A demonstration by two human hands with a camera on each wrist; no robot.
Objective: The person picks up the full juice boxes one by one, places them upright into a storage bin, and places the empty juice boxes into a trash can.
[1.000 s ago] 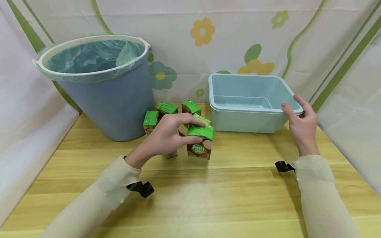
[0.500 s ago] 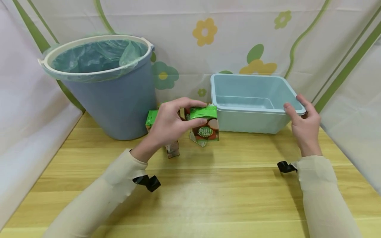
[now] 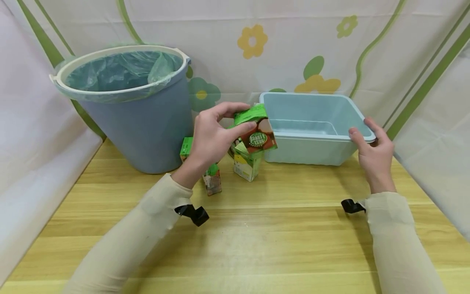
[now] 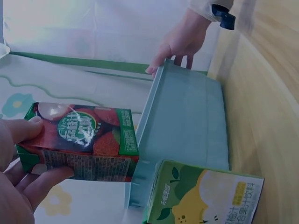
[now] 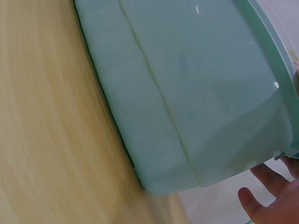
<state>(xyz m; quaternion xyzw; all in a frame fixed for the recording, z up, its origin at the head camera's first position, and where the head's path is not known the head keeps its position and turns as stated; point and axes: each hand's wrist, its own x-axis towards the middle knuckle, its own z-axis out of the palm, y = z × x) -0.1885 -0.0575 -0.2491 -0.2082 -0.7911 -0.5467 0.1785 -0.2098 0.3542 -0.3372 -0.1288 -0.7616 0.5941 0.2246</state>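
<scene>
- the red carton (image 3: 257, 132) is being held by the left hand (image 3: 211, 134); near its green top it is being pinched between thumb and fingers, so the grip is being opened only as wide as the carton
- this end is probably being used because the lower part is thus being left free of fingers
- the carton is being held tilted and off the table (image 3: 275, 245), near the left end of the blue tub (image 3: 308, 149); in the head view the yellow carton (image 3: 245, 163) is being partly covered by it; whether the tub is being touched cannot be told
- the right rim of the tub is being gripped by the right hand (image 3: 375, 157), thumb over the edge, probably so that the tub is being steadied
- on the carton, red fruits and a green oval label with white letters are being shown; small print is being seen on the next side, from the left wrist
</scene>
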